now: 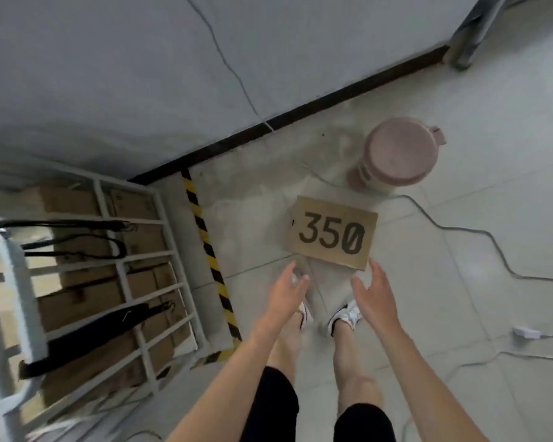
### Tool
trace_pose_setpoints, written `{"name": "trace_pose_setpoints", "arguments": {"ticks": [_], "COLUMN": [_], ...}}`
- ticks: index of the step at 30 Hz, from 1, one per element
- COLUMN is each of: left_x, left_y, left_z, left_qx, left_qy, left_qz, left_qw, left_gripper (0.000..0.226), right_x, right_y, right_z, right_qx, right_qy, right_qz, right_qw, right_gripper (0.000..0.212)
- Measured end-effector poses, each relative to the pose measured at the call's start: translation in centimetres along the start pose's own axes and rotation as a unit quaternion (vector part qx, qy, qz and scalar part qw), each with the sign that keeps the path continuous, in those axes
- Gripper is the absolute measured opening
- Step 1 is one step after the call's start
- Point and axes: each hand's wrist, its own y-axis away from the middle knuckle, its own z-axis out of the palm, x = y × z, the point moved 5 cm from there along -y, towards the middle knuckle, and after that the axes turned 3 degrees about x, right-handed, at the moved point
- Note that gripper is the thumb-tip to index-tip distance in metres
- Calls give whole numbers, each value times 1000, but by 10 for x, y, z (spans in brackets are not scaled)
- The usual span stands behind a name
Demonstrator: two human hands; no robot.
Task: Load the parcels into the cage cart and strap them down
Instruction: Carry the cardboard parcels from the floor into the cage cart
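Observation:
A brown cardboard parcel (331, 232) marked "350" lies flat on the tiled floor in front of my feet. My left hand (286, 293) and my right hand (375, 293) hang just short of its near edge, both with fingers spread and holding nothing. To the left stands the white cage cart (160, 250) with several brown boxes (77, 301) stacked inside. Black straps (87, 339) hang loose across the cart's bars.
A pink lidded bucket (396, 154) stands beyond the parcel near the wall. A white cable (454, 231) snakes over the floor to the right, with a small white adapter (529, 333). Yellow-black hazard tape (209, 253) runs along the cart's base. A metal frame leg (470, 43) is at top right.

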Motion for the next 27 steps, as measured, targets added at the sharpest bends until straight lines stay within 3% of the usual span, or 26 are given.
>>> {"name": "trace_pose_setpoints", "arguments": {"ticks": [3, 9, 16, 18, 22, 27], "left_x": [-18, -33, -91, -116, -151, -164], "left_y": [-79, -267, -439, -464, -474, -441], "left_z": [28, 88, 113, 117, 139, 138], "left_qx": [-2, -8, 73, 88, 77, 115], "left_qy": [-1, -66, -71, -48, 37, 53], "left_qz": [-47, -53, -134, -172, -187, -158], "left_qw": [999, 996, 986, 980, 979, 979], "left_gripper": [60, 67, 95, 98, 84, 72], "right_x": [33, 102, 207, 227, 246, 247], "right_y": [-87, -251, -373, -391, -406, -392], "right_z": [30, 97, 134, 146, 165, 149], "right_qx": [-16, -6, 40, 17, -33, -25], "right_qy": [15, -10, -76, -91, -125, -131], "right_qz": [26, 86, 274, 308, 341, 289], "right_qw": [999, 996, 958, 947, 931, 948], "right_gripper": [65, 63, 76, 71, 73, 70]}}
